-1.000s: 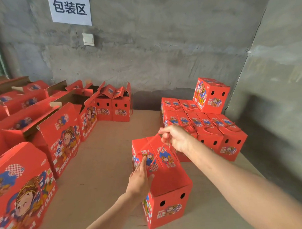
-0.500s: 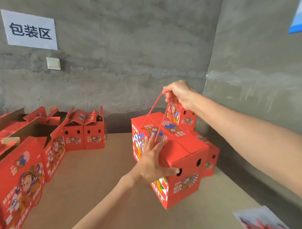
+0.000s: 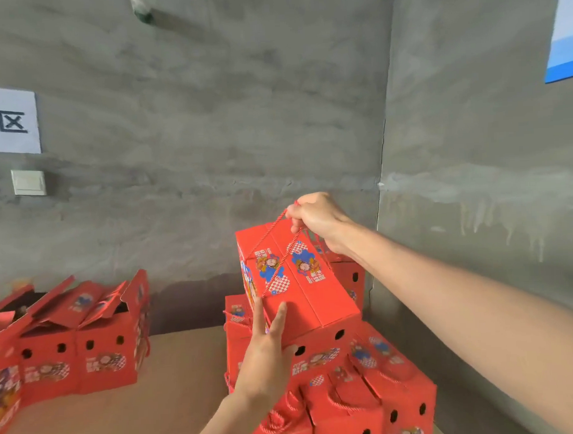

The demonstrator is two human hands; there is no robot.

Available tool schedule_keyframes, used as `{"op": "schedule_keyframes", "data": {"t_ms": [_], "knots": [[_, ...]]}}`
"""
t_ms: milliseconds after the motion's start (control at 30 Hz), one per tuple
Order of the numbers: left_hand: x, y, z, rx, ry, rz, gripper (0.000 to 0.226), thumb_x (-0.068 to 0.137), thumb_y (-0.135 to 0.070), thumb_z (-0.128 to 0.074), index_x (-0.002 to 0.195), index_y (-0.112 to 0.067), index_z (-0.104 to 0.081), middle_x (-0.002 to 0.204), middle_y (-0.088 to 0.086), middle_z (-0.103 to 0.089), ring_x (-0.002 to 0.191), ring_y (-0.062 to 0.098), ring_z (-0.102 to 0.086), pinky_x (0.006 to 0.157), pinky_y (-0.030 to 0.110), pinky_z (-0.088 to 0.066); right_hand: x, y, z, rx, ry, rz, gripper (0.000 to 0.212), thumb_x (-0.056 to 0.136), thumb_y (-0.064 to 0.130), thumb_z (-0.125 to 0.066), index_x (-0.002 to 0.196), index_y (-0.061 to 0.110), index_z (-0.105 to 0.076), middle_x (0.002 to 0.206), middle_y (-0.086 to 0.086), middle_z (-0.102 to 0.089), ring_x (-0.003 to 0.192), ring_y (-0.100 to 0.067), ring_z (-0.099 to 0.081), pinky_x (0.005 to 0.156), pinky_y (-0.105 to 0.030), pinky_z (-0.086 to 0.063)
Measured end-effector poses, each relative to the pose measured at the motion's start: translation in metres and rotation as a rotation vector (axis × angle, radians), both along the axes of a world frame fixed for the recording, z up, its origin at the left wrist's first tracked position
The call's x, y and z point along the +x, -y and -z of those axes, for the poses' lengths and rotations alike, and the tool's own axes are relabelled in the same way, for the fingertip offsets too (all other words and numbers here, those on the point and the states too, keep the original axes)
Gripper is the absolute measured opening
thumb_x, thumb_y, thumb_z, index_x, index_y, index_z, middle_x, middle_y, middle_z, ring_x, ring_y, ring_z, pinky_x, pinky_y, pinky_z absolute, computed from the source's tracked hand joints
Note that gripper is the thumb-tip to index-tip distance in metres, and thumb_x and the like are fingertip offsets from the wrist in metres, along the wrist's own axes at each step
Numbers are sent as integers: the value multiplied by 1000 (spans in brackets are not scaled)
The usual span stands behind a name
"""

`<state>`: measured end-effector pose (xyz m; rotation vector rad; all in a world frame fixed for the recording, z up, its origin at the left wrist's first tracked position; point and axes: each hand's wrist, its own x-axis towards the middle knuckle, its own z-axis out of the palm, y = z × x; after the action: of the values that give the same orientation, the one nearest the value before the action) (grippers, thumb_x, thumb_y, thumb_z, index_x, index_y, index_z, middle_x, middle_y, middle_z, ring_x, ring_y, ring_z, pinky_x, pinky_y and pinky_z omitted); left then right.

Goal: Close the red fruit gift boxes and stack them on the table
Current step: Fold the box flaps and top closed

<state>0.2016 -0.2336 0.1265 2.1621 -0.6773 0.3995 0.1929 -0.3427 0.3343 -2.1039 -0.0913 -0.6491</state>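
Red twisted cord: the right hand (image 3: 314, 216) is clenched round the rope handle (image 3: 274, 228) and takes the weight of the held box (image 3: 308, 287). The left hand (image 3: 267, 357) is flat, fingers straight, pressed against the near end of the box at its top edge. It steadies, it doesn't grip.

The box is closed, lid flaps meeting along the centre seam. It hangs a bit tilted in the air above the stack (image 3: 392, 395) of closed boxes at the right rear corner of the table (image 3: 155, 403). Another closed box (image 3: 349, 279) sits on the upper tier just behind it. Can't tell whether the underside touches the stack; the left hand and the box itself hide that.

Handling, as a judgement:
- **Material:** corrugated card, stiff enough to stack, but the walls will dent if squeezed.
- **Weight:** the cord is taut, so it is probably loaded and moderately heavy. It will swing from the cord, hence the flat palm.
- **Best hold:** cord for lifting, flat hand on an end wall or underneath for aiming. Keep fingers out of the vent holes and off the lid seam, which could pop.
- **Placing:** set it down square, or the rope handles of the boxes below may tip it.

Outward: open boxes (image 3: 88, 337) with flaps up stand at the left, not yet closed. Behind is a concrete wall (image 3: 211, 138) with a paper sign (image 3: 9, 119) and a light switch (image 3: 28, 182).
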Motion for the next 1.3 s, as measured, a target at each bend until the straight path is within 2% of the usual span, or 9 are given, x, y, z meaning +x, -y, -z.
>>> {"op": "schedule_keyframes", "data": {"t_ms": [100, 200, 333, 433, 667, 1000, 1100, 1200, 1300], "knots": [[46, 22, 1, 32, -7, -41, 69, 94, -12, -55, 150, -29, -18, 159, -1, 11, 143, 17, -20, 102, 14, -22, 36, 34, 10, -60, 1, -17, 28, 89, 6, -53, 62, 7, -56, 65, -10, -60, 70, -19, -54, 61, -18, -41], [82, 35, 15, 87, -77, -75, 68, 94, -6, -50, 151, -26, -19, 158, 3, -15, 142, 19, -25, 105, 19, -26, 70, 66, 56, -396, -176, 85, 30, 91, 27, -56, 99, -1, -62, 103, -17, -66, 94, -26, -60, 75, -29, -42], [104, 38, 56, 358, -199, 4, 65, 98, -17, -45, 151, -32, -11, 158, -3, -17, 141, 17, -28, 112, 28, -29, 97, 93, 163, -815, -458, 103, 89, 89, 51, -52, 150, 29, 8, 158, -16, -5, 144, -38, -11, 116, -53, -13], [117, 35, 80, 494, -257, -46, 64, 100, -27, -40, 151, -33, -3, 159, -6, -8, 142, 20, -27, 113, 38, -30, 114, 100, 203, -986, -248, 196, 89, 92, 38, -55, 142, 49, 17, 156, -15, 12, 143, -43, 12, 111, -60, 9], [146, 46, 121, 584, -236, -102, 62, 101, -46, -24, 150, -31, 11, 159, -8, 7, 147, 15, 7, 119, 42, -2, 162, 114, 234, -1058, 59, 351, 116, 89, 15, -61, 120, 51, 45, 152, -17, 0, 142, -40, -5, 110, -61, -6], [159, 46, 149, 611, -248, -190, 54, 101, -45, -16, 151, -31, -2, 159, -11, -6, 146, 10, -1, 118, 34, 0, 235, 135, 232, -1047, 60, 352, 103, 85, 7, -61, 144, 50, 10, 149, -16, -9, 139, -38, -12, 113, -58, -13], [156, 46, 148, 617, -244, -194, 53, 102, -45, -15, 152, -30, -5, 159, -11, -4, 146, 9, 1, 118, 34, 2, 238, 129, 237, -922, 29, 297, 107, 79, -4, -55, 144, 48, 13, 153, -18, 7, 142, -41, 8, 115, -56, -6], [156, 47, 149, 621, -225, -194, 53, 102, -44, -15, 152, -30, -6, 159, -13, -3, 146, 8, 2, 118, 33, 2, 221, 107, 290, -779, 2, 246, 91, 90, 11, -52, 148, 36, 14, 144, -11, 45, 136, -40, 32, 116, -53, 6], [158, 48, 153, 628, -208, -204, 53, 102, -45, -17, 152, -31, -7, 158, -15, -3, 146, 7, 3, 118, 34, 2, 204, 93, 347, -647, -241, 102, 67, 98, 42, -38, 152, 29, -1, 139, -2, 51, 143, -36, 19, 119, -47, -8]]}}
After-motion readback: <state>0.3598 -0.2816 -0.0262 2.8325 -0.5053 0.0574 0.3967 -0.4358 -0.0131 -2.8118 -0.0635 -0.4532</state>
